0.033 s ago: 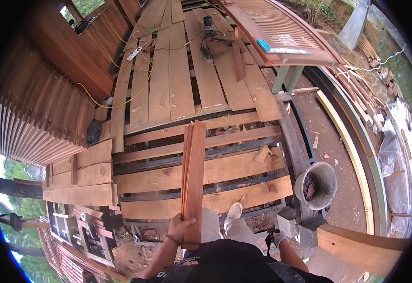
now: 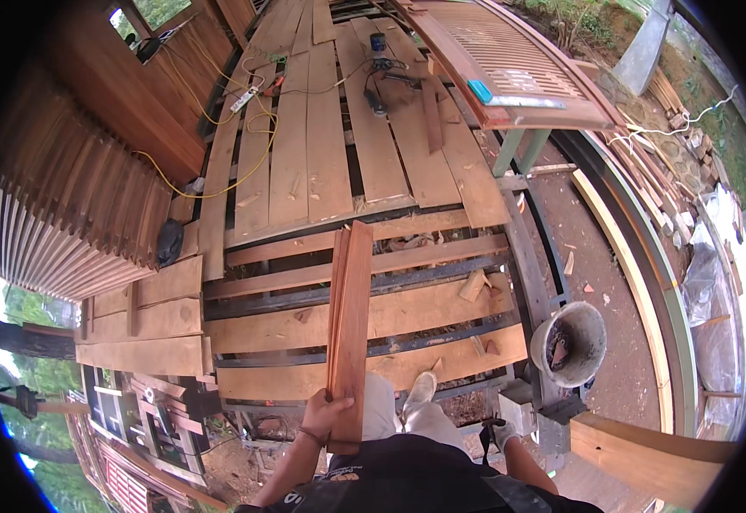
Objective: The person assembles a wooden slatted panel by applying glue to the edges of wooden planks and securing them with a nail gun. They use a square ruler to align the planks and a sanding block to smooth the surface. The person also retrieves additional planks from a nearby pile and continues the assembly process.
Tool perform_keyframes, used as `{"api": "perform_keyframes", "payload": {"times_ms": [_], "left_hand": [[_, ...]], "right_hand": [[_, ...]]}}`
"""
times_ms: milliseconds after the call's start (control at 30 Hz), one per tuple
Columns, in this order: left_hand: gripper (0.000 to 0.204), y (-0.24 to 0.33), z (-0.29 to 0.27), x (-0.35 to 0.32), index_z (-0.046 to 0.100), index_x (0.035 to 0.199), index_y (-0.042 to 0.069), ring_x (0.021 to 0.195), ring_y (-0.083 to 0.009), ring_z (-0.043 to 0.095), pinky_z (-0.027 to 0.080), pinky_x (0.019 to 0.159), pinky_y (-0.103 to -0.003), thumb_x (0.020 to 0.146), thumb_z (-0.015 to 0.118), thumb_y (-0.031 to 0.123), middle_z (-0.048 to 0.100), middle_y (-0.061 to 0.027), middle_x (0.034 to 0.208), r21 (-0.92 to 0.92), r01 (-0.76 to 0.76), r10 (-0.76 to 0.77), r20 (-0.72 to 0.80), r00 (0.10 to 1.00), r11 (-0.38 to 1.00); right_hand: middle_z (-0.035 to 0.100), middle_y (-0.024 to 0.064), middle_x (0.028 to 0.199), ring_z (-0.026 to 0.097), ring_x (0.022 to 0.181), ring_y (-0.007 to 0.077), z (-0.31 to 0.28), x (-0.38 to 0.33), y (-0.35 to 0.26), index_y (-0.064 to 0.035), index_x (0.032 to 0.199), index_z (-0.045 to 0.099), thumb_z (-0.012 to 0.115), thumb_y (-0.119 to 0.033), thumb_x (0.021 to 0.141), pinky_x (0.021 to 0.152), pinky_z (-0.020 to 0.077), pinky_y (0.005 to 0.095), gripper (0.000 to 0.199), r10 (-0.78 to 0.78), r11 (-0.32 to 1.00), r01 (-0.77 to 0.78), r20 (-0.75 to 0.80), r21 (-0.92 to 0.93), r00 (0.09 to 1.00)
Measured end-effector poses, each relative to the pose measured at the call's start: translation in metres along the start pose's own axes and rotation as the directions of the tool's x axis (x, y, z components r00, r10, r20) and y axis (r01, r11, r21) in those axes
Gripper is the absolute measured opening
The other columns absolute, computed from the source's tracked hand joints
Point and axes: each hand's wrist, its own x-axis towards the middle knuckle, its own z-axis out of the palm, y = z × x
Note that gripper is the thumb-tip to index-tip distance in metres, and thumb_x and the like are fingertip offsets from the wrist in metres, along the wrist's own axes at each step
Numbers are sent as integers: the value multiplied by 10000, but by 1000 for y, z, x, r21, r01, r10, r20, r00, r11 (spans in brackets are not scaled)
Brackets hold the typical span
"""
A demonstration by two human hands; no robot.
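A few long reddish-brown wood boards (image 2: 352,329), stacked flat together, point away from me over the slatted floor. My left hand (image 2: 328,412) is closed round their near end, thumb on top. Low on the right, beside my leg, hangs my right hand (image 2: 505,436), which looks gloved in grey-white with black parts. A dark strap or strip shows beside its fingers. Its fingers are too small and partly hidden, so I cannot make out whether it holds anything. Under the boards lie pale planks (image 2: 424,309) set apart with dark gaps between them.
A grey bucket (image 2: 591,329) with scraps stands at right, near a thick beam (image 2: 621,440). A yellow cord (image 2: 258,162), power strip (image 2: 243,99) and corded power tool (image 2: 375,103) lie on the planks ahead. Louvred panels (image 2: 74,197) lean left; another slatted panel (image 2: 535,56) rests on supports.
The view has tilted very slightly. My left hand keeps its hold on the boards, and my right hand stays low beside my leg.
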Motion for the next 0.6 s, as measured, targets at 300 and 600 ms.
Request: {"api": "perform_keyframes", "payload": {"times_ms": [300,600], "left_hand": [[514,88,-16,150,638,1000,-52,866,-289,684,529,754,-369,660,790,302,698,-181,910,347,-90,96,1,995,933],[546,248,38,294,635,985,-38,910,-341,675,529,780,-402,635,783,354,684,-234,949,511,-104,71,85,994,853]], "right_hand": [[664,124,774,661,611,260,0,75,-84,-34,968,680,533,-99,911,525,559,378,171,97,981,-94,-7,167,995],[704,121,863,677,796,238,87,-40,-362,-114,1010,708,588,-138,854,733,521,348,198,-260,962,201,-405,-182,876]]}}
